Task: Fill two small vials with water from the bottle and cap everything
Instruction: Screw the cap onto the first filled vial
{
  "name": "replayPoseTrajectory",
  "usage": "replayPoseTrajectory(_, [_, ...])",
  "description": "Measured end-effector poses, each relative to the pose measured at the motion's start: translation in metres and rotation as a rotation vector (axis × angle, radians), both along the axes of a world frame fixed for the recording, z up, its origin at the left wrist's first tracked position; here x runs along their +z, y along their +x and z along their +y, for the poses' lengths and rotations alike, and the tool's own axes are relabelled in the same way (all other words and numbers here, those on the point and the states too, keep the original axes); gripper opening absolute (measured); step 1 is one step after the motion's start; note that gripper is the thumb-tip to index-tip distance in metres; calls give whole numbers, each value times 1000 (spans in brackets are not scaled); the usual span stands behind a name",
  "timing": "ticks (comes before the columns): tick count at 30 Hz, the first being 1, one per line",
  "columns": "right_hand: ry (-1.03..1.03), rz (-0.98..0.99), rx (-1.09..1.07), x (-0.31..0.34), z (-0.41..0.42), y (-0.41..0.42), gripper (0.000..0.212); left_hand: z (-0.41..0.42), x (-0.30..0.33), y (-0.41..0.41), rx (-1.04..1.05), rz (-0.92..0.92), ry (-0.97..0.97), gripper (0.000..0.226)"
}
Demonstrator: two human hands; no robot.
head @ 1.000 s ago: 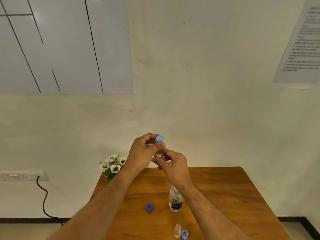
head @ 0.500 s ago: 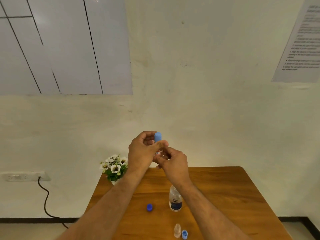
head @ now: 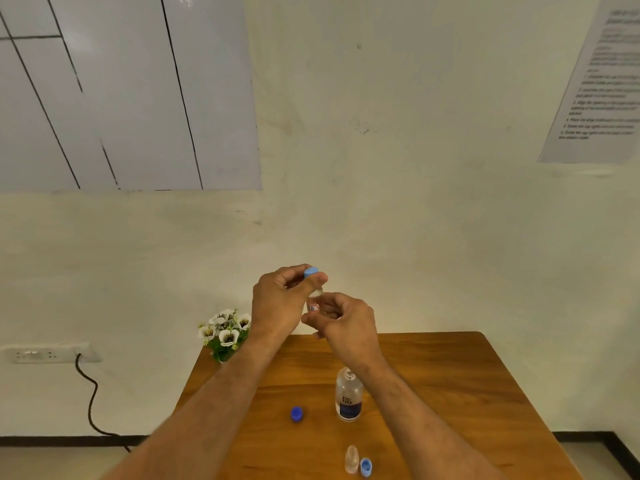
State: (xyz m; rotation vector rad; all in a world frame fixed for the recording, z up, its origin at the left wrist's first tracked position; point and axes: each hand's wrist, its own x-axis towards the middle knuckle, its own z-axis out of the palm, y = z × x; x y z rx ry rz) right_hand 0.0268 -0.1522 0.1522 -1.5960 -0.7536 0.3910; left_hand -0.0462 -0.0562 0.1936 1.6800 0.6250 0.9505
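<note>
Fingers of my left hand (head: 277,303) pinched the light blue cap (head: 310,272) on top of the small vial (head: 313,304). My right hand (head: 346,323) held the vial from below, up over the counter (head: 450,393) near its far edge. The open bottle (head: 348,396) stood in the middle.

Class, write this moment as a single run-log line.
left hand: pinches light blue cap | right hand: holds vial | bottle: uncapped on table | second vial: uncapped
</note>
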Motion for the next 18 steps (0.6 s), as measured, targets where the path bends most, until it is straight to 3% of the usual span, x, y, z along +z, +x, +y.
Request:
replayPoseTrajectory(6, [-50,33,102,-20,-1,0,26,2,-19,-18,-158,0,-70,22])
replayPoseTrajectory(9, [-135,4,117,-39,5,-8,23,10,-36,-31,-162,72,-62,25])
replayPoseTrajectory(14, [-335,-116,149,-78,19,-26,37,16,-78,-55,-132,189,-61,31])
replayPoseTrajectory(18, [-371,-122,150,-113,21,-40,30,23,-118,-71,-142,276,-90,31])
